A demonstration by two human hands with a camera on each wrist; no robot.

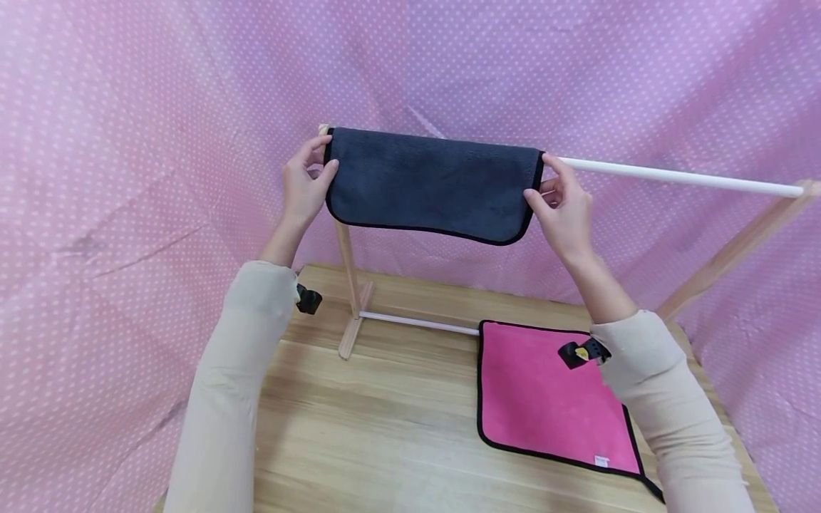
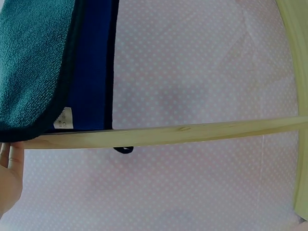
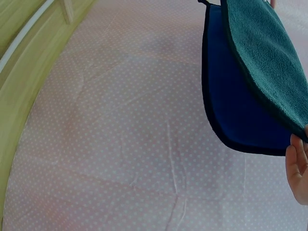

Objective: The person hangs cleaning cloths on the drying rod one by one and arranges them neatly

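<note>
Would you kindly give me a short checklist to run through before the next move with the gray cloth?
1. Gray cloth draped over the rod: ok.
2. Left hand on the cloth: ok, it pinches the left edge.
3. Right hand on the cloth: ok, it pinches the right edge.
4. Gray cloth centred along the rod: not ok, it hangs by the left post.
5. Front flap and back flap level: cannot tell, the wrist views are angled.
6. Pink cloth hung: not ok, it lies on the table.
</note>
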